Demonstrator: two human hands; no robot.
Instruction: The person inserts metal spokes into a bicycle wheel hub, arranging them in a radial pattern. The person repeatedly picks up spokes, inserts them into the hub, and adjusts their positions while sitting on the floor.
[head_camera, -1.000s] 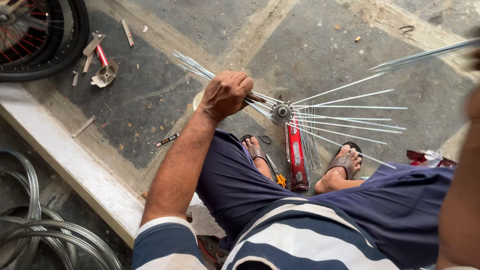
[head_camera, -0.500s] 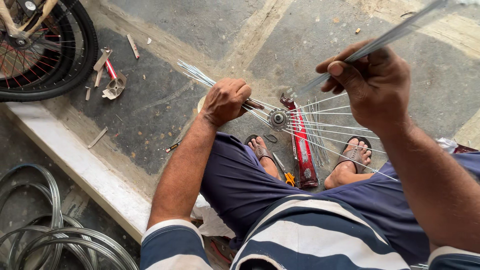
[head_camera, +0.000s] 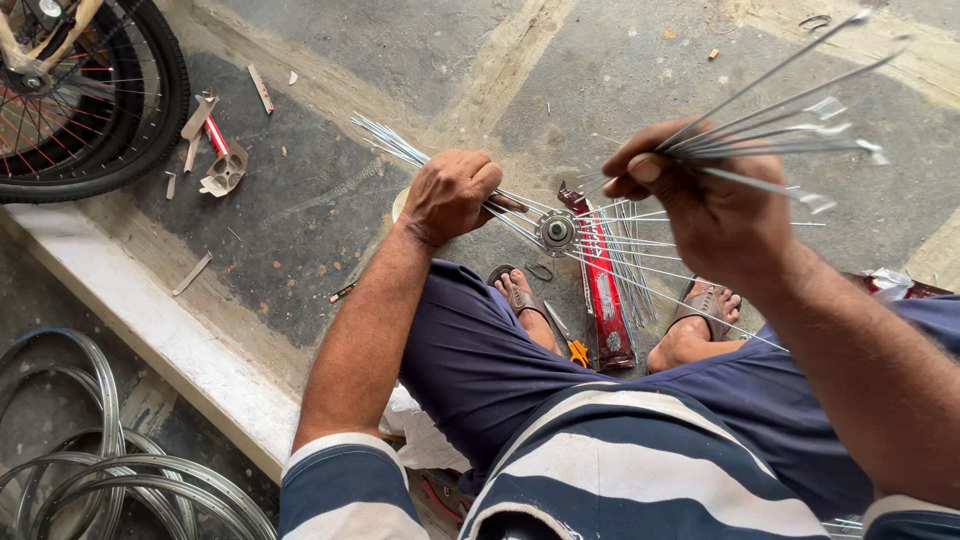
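Long red packet (head_camera: 603, 290) on floor between feet; torn red-white carton (head_camera: 215, 150) near tyre.

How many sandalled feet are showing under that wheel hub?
2: one foot below the hub, by the left hand; the other foot under the right hand holding spokes.

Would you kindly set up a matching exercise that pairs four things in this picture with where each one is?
1. bundle of loose silver spokes
2. round metal wheel hub
3. black bicycle tyre
4. bare silver wheel rims

a. bottom left corner
b. held in the right hand
c. top left corner
d. beside the left hand

Pairs: 1-b, 2-d, 3-c, 4-a
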